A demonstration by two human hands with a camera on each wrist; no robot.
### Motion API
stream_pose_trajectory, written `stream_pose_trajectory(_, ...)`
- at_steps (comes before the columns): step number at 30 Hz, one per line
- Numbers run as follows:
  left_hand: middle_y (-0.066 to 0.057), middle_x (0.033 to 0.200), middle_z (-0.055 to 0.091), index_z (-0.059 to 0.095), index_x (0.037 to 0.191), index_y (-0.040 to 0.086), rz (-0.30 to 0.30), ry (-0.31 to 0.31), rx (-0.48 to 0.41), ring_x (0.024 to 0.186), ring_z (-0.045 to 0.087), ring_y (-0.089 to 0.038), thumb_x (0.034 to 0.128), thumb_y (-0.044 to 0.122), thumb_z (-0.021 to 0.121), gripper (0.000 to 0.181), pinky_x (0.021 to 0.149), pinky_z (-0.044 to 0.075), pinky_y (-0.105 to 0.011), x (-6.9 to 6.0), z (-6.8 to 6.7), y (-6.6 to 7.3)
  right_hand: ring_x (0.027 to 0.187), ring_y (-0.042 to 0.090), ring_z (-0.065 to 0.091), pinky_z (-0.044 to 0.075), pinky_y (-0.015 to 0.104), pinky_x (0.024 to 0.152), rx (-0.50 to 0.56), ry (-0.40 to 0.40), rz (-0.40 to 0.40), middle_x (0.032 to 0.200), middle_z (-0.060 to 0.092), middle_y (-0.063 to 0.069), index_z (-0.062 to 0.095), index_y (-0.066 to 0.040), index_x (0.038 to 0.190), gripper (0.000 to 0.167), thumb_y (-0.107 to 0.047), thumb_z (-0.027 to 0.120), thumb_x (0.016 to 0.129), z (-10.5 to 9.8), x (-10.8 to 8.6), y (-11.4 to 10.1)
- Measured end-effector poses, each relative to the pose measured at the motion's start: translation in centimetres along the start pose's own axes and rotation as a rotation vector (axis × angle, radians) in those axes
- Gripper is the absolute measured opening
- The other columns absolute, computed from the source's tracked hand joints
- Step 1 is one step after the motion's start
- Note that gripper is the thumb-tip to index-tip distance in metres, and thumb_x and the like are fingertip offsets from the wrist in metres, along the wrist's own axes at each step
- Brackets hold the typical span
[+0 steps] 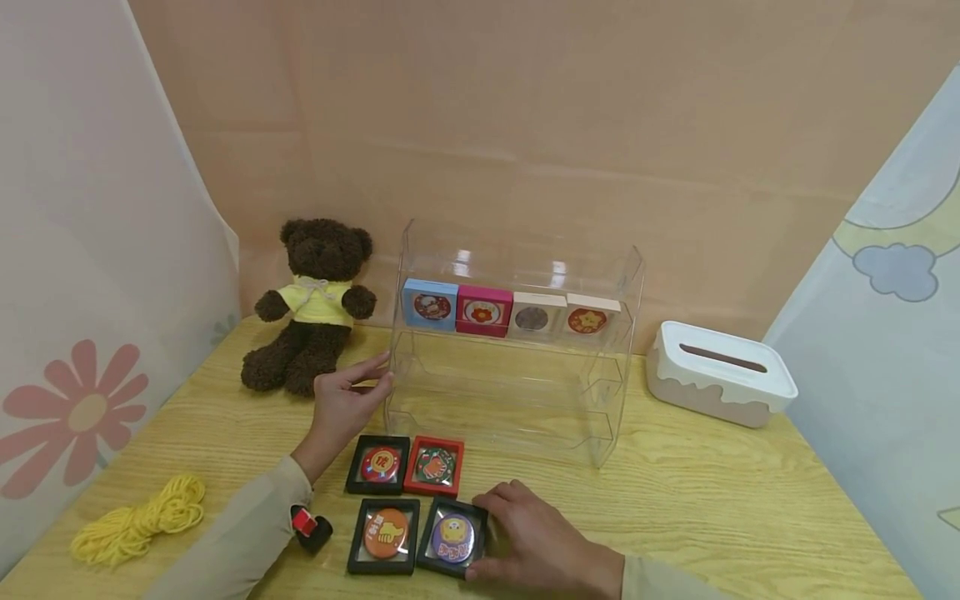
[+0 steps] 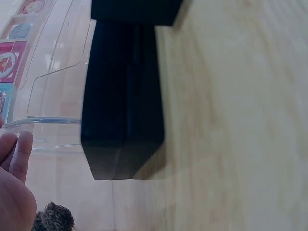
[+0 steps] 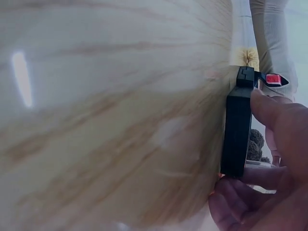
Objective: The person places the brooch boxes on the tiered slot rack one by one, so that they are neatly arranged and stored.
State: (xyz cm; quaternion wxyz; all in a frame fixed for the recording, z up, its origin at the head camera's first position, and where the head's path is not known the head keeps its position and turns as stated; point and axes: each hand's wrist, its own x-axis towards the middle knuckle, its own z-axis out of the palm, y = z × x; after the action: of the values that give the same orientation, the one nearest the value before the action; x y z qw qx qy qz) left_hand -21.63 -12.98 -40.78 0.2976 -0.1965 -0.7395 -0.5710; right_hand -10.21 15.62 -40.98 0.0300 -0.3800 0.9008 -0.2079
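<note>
the square black frame with a clear window and a round purple badge [image 1: 453, 536] is located at the near side of the yellow wood-grain table [image 1: 720, 517]; whether it is slightly raised cannot be told. its right side is grasped between the thumb and fingers of the right hand [image 1: 542, 533]. the left edge of the clear, tiered acrylic rack [image 1: 618, 367] is pinched by the left hand [image 1: 341, 410]. the frame is judged light and stiff, best held by its thick rim, since the smooth window could be slippery or scuffed. its left edge is closely neighboured by a black frame with an orange badge [image 1: 384, 536], its far edge by a red frame with a green badge [image 1: 434, 466]. open room is offered to the right.
</note>
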Motion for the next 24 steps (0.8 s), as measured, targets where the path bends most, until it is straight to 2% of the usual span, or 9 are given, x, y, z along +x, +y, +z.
stream_pose_trajectory(4, -0.019, 0.094, 0.069, 0.07, 0.107, -0.005, 0.006, 0.001, 0.014, 0.077, 0.069, -0.015, 0.0809, -0.009, 0.069, 0.026, 0.059, 0.055, -0.021, 0.1, -0.1, 1.5, 0.097, 0.007, 0.05, 0.049, 0.026, 0.083, 0.054, -0.009, 0.001, 0.109, 0.058, -0.004, 0.061, -0.004, 0.12, 0.07, -0.058, 0.071, 0.076, -0.2, -0.1, 0.3)
stream_pose_trajectory(8, -0.023, 0.093, 0.068, 0.068, 0.105, -0.011, 0.019, -0.009, 0.027, 0.076, 0.069, -0.019, 0.0802, -0.012, 0.068, 0.025, 0.06, 0.055, -0.02, 0.2, -0.2, 3.1, 0.096, 0.005, 0.052, 0.049, 0.025, 0.082, 0.175, -0.017, 0.009, 0.109, 0.058, -0.006, 0.059, -0.006, 0.119, 0.067, -0.053, 0.075, 0.074, -0.4, -0.3, 0.6)
stream_pose_trajectory(13, -0.023, 0.094, 0.068, 0.068, 0.105, -0.011, 0.015, -0.016, 0.036, 0.077, 0.069, -0.02, 0.0799, -0.012, 0.068, 0.025, 0.06, 0.055, -0.021, 0.3, -0.2, 3.6, 0.089, 0.002, 0.053, 0.05, 0.023, 0.076, 0.37, -0.009, 0.0, 0.105, 0.055, -0.01, 0.059, -0.011, 0.115, 0.057, -0.046, 0.078, 0.074, -0.6, -0.5, 0.9)
stream_pose_trajectory(17, -0.023, 0.095, 0.067, 0.068, 0.105, -0.012, 0.026, -0.018, 0.028, 0.077, 0.069, -0.021, 0.0798, -0.013, 0.068, 0.025, 0.06, 0.055, -0.022, 0.3, -0.1, 3.7, 0.086, 0.005, 0.057, 0.053, 0.023, 0.073, 0.51, 0.027, -0.027, 0.104, 0.056, -0.007, 0.06, -0.011, 0.112, 0.05, -0.035, 0.082, 0.073, -0.5, -0.7, 1.0)
stream_pose_trajectory(24, -0.023, 0.096, 0.068, 0.068, 0.106, -0.011, 0.029, -0.018, 0.022, 0.077, 0.069, -0.025, 0.0801, -0.013, 0.068, 0.025, 0.059, 0.056, -0.022, 0.3, -0.1, 3.6, 0.082, 0.011, 0.062, 0.057, 0.028, 0.069, 0.655, 0.127, -0.099, 0.098, 0.06, 0.001, 0.064, -0.007, 0.106, 0.038, -0.018, 0.082, 0.074, -0.1, -0.8, 1.1)
